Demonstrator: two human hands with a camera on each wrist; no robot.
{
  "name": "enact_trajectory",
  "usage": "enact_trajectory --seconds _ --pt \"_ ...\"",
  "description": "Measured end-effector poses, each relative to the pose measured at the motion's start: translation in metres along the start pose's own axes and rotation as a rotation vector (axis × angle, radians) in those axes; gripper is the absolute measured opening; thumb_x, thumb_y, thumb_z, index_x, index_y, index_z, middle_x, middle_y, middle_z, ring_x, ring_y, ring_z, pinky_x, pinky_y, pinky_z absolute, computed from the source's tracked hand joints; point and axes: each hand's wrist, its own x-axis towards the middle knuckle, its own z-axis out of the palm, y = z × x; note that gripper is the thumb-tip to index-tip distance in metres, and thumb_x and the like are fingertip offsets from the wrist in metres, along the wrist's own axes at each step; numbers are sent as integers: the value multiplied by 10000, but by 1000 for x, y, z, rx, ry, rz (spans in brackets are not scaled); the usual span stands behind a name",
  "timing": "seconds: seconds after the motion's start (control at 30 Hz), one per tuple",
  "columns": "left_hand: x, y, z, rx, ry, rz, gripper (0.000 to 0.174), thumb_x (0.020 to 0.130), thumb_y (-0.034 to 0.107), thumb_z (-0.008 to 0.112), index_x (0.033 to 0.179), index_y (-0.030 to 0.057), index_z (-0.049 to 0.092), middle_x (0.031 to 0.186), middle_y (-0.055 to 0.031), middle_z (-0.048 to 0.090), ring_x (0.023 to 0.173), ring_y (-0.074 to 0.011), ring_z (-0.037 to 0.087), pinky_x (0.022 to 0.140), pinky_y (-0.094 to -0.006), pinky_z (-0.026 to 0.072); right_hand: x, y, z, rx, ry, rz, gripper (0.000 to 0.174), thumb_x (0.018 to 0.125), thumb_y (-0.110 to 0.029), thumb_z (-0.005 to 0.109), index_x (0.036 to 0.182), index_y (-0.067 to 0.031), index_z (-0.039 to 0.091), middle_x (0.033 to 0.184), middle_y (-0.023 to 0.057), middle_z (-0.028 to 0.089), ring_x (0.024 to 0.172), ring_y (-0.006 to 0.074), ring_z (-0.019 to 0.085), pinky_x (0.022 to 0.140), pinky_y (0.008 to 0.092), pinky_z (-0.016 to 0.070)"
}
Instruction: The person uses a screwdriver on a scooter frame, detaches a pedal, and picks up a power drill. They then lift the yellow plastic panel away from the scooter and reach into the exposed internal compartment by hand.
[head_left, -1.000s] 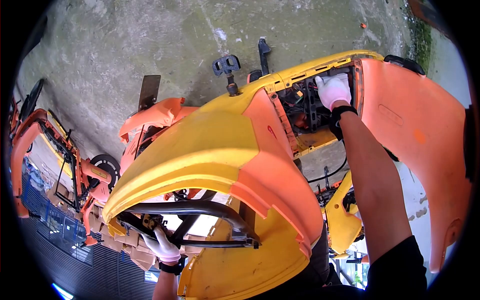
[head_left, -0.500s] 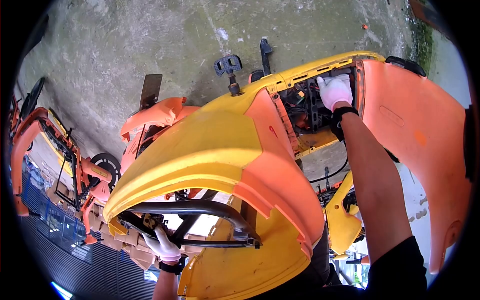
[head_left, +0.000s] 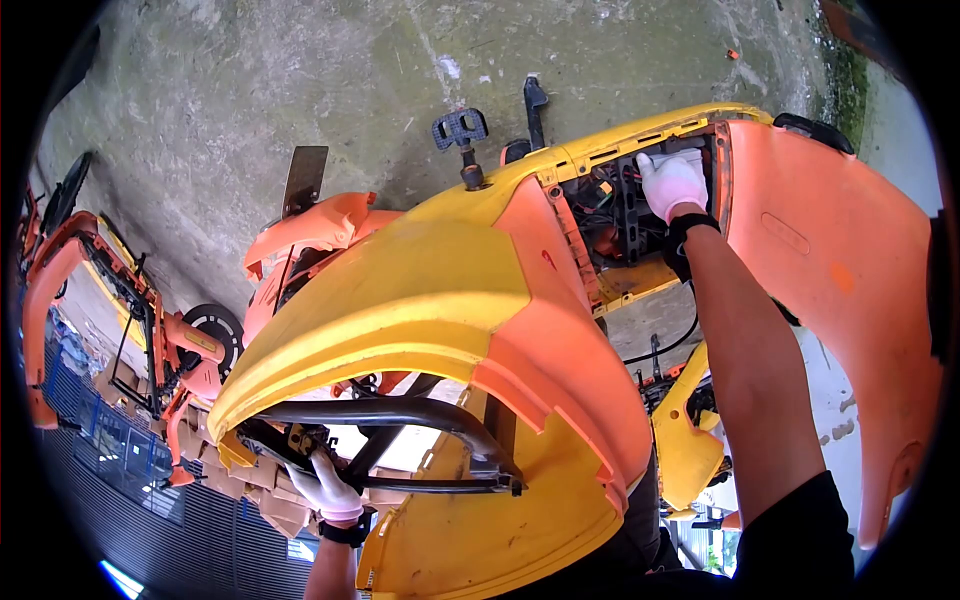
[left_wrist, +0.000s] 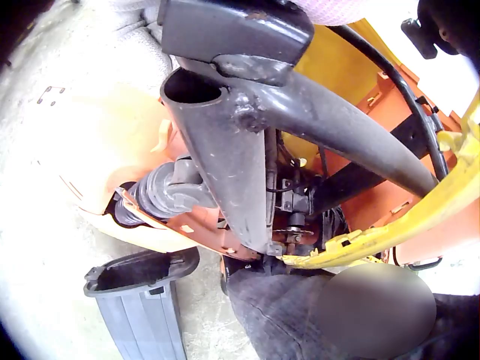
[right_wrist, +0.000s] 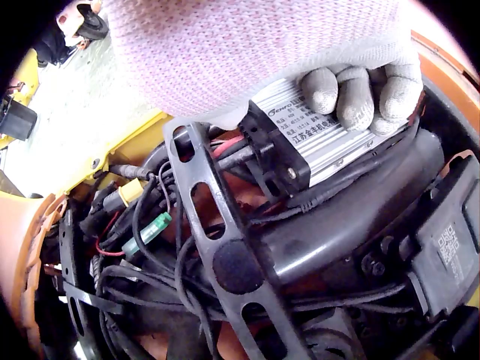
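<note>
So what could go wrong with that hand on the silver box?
The right hand grips the silver controller box, with cables plugged into it; a hard pull might strain those plugs. The tangled wires beside the slotted black bracket could snag. The left hand holds the black frame tube under the yellow body shell; if it slips, the shell might shift.

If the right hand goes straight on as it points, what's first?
The silver box the right hand grips; behind that probably the yellow shell rim, but depth is unclear.
</note>
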Motion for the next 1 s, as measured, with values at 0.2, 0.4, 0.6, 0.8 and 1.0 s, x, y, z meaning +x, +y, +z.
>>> enact_trajectory --seconds 0.2,0.4,0.6,0.8,1.0 --pt "-1 4 -1 2 -17 -44 430 906 268 532 1209 -23 440 854 -27 528 571 -61 460 476 -182 369 0 1 1 -1 8 -5 662 918 -591 415 934 6 701 958 232 676 956 364 647 858 443 494" --pt "-1 8 1 -8 -16 -46 385 911 225 512 1207 -13 451 866 -29 539 567 -62 464 472 -179 374 -1 2 2 15 21 -19 660 916 -589 420 934 10 696 970 235 673 963 374 641 861 448 491" --pt "0 19 8 18 -19 -24 380 915 213 501 1213 -17 450 872 -30 544 574 -65 464 480 -181 374 -2 0 -3 -12 -36 1 648 924 -591 395 998 -24 702 1042 199 676 1013 336 640 870 434 497" --pt "-1 17 7 23 -4 -17 399 915 238 503 1203 -33 453 873 -38 544 584 -65 456 487 -183 363 -5 -2 -8 -26 -37 -15 648 932 -582 380 990 -24 705 1040 197 676 1013 335 640 869 435 497" --pt "-1 9 1 21 -30 -41 366 911 186 488 1222 -3 447 859 -24 539 562 -60 454 473 -181 374 -5 -2 -7 -26 -40 -11 649 932 -583 377 998 -27 704 1046 194 676 1017 334 638 875 433 495"
